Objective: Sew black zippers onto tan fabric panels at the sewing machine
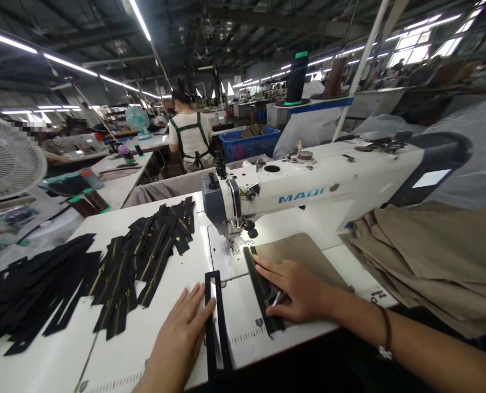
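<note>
My left hand (185, 327) lies flat on the white table, its fingers stretched out and touching the left edge of a black fabric frame (225, 341) with a long slot. My right hand (298, 289) holds a black zipper (256, 273) with gold teeth along the left edge of a brown fabric panel (304, 251). Its fingertips press near the zipper's top and its thumb lies lower down. A small pale object shows under the palm; I cannot make out what it is. The zipper's top end lies just before the presser foot (237, 244) of the sewing machine (308, 185).
Black zippers (144, 245) and slotted black strips (42, 289) are piled at left. Folded brown fabric (431, 251) is stacked at right. A white fan (5, 158) stands far left. Beyond the machine are a blue basket (249, 144), thread cones (295, 79) and a person (190, 134) facing away.
</note>
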A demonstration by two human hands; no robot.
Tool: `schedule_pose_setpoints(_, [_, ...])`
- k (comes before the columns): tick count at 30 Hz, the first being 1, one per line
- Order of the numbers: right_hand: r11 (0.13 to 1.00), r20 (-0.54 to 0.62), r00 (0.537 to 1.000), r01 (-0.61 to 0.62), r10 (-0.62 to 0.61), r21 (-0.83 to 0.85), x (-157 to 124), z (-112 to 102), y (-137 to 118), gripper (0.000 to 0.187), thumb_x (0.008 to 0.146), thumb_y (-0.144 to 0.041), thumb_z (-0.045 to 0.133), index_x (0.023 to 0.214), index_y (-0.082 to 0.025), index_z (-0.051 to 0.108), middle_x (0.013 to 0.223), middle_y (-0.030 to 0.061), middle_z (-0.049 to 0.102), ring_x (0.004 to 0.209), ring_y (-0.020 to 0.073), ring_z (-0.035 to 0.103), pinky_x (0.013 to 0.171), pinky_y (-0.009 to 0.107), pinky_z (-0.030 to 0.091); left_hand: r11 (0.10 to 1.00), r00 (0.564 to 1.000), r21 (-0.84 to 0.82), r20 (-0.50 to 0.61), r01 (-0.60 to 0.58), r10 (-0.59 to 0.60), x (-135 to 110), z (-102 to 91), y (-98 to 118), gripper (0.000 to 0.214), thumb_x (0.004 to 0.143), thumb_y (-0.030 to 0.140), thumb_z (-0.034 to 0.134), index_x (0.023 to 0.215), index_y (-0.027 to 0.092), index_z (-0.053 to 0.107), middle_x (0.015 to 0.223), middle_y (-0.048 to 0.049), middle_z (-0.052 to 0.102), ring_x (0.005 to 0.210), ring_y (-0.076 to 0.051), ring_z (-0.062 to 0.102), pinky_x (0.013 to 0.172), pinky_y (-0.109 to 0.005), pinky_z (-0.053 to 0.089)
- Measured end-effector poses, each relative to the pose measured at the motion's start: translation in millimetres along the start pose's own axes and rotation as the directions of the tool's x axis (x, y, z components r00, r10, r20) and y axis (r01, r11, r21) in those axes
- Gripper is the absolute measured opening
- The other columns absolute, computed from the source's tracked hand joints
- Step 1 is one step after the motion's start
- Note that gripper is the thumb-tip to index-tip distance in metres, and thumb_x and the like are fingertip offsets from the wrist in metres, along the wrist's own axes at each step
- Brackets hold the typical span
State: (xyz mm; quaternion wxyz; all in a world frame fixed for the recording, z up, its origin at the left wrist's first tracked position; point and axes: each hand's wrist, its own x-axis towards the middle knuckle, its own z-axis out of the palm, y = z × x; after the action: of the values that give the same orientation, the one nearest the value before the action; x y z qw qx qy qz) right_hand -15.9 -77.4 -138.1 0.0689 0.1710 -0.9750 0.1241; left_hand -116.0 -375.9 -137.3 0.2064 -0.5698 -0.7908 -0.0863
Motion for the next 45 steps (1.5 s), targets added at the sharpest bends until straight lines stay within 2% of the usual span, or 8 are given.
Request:
schedule_pose_setpoints(6, [1.000, 0.022, 1.000, 0.011, -0.011, 0.017, 0, 0, -1, 0.081, 0.081, -0.060, 0.052, 0.135, -0.001, 0.042, 0.144, 0.0212, 0.027, 0.089, 0.0320, 0.057, 0.076, 0.046, 0.045, 0.998, 0.992, -0.044, -0.108, 0.054, -0.058, 10, 7.6, -4, 0.041, 0.091, 0.010, 0.030, 0.123, 0.018, 0.054, 0.116, -0.0097, 0.064, 0.105, -0.022, 0.061, 0.091, -0.040, 0.053])
schedule_pose_setpoints(11, [0.999, 0.009, 1.000, 0.011, -0.011, 0.041, -1, 3, 0, 0.080, 0.081, -0.059, 0.051, 0.137, -0.003, 0.040, 0.144, 0.0213, 0.027, 0.091, 0.0334, 0.058, 0.075, 0.047, 0.045, 0.998, 0.975, -0.066, -0.220, 0.001, -0.015, 53, 10.6, 17, 0.036, 0.093, 0.009, 0.030, 0.121, 0.010, 0.052, 0.114, -0.0144, 0.064, 0.103, -0.022, 0.062, 0.087, -0.036, 0.055])
schedule_pose_setpoints(18, [0.988, -0.008, 1.000, 0.017, -0.015, 0.155, 5, -3, -4, 0.068, 0.076, -0.046, 0.057, 0.131, -0.007, 0.046, 0.134, 0.0228, 0.044, 0.101, 0.0340, 0.056, 0.077, 0.045, 0.045, 0.995, 0.997, -0.087, -0.059, -0.054, 0.049, 101, 37.7, 38, 0.029, 0.092, 0.005, 0.030, 0.109, 0.008, 0.054, 0.115, -0.0189, 0.062, 0.108, -0.025, 0.060, 0.093, -0.045, 0.051])
schedule_pose_setpoints(28, [0.983, 0.045, 0.999, -0.009, 0.000, 0.184, 6, -9, -3, 0.068, 0.068, -0.033, 0.062, 0.129, -0.008, 0.048, 0.134, 0.0231, 0.044, 0.103, 0.0361, 0.056, 0.081, 0.048, 0.047, 0.964, 0.994, -0.242, 0.024, 0.107, -0.104, 104, 40.6, 40, 0.034, 0.093, 0.009, 0.039, 0.126, 0.014, 0.046, 0.123, -0.0171, 0.054, 0.115, -0.025, 0.053, 0.091, -0.045, 0.052])
schedule_pose_setpoints(33, [0.980, 0.028, 1.000, 0.001, -0.007, 0.199, 6, -6, -3, 0.067, 0.072, -0.034, 0.059, 0.132, -0.007, 0.046, 0.137, 0.0228, 0.040, 0.107, 0.0348, 0.055, 0.083, 0.048, 0.047, 0.997, 0.999, -0.076, -0.053, -0.013, 0.009, 103, 43.2, 34, 0.034, 0.095, 0.008, 0.030, 0.122, 0.011, 0.050, 0.124, -0.0159, 0.056, 0.119, -0.024, 0.051, 0.094, -0.043, 0.051])
schedule_pose_setpoints(39, [0.986, -0.042, 0.999, 0.031, -0.024, 0.166, 3, 3, 1, 0.073, 0.075, -0.041, 0.059, 0.134, 0.000, 0.044, 0.142, 0.0237, 0.027, 0.115, 0.0392, 0.048, 0.087, 0.051, 0.045, 0.941, 0.966, 0.226, 0.125, -0.251, 0.227, 73, -6.1, 22, 0.035, 0.088, 0.008, 0.037, 0.119, 0.007, 0.054, 0.108, -0.0138, 0.066, 0.102, -0.025, 0.062, 0.088, -0.036, 0.053])
schedule_pose_setpoints(42, [0.989, -0.043, 0.999, 0.024, -0.018, 0.147, 0, 6, 2, 0.075, 0.076, -0.046, 0.061, 0.135, -0.002, 0.044, 0.142, 0.0227, 0.027, 0.112, 0.0384, 0.051, 0.087, 0.051, 0.046, 0.931, 0.961, 0.322, 0.262, -0.171, 0.085, 50, -19.7, 24, 0.043, 0.080, 0.003, 0.040, 0.122, 0.006, 0.052, 0.079, -0.0085, 0.066, 0.068, -0.023, 0.064, 0.061, -0.032, 0.057])
schedule_pose_setpoints(45, [0.993, -0.090, 0.995, 0.045, -0.035, 0.111, -2, 8, 2, 0.074, 0.077, -0.046, 0.061, 0.135, -0.003, 0.044, 0.142, 0.0227, 0.029, 0.105, 0.0369, 0.055, 0.080, 0.049, 0.048, 0.944, 0.929, 0.329, 0.352, -0.009, -0.114, 46, -17.8, 34, 0.045, 0.077, 0.004, 0.044, 0.122, 0.005, 0.051, 0.076, -0.0082, 0.064, 0.061, -0.023, 0.062, 0.044, -0.028, 0.051])
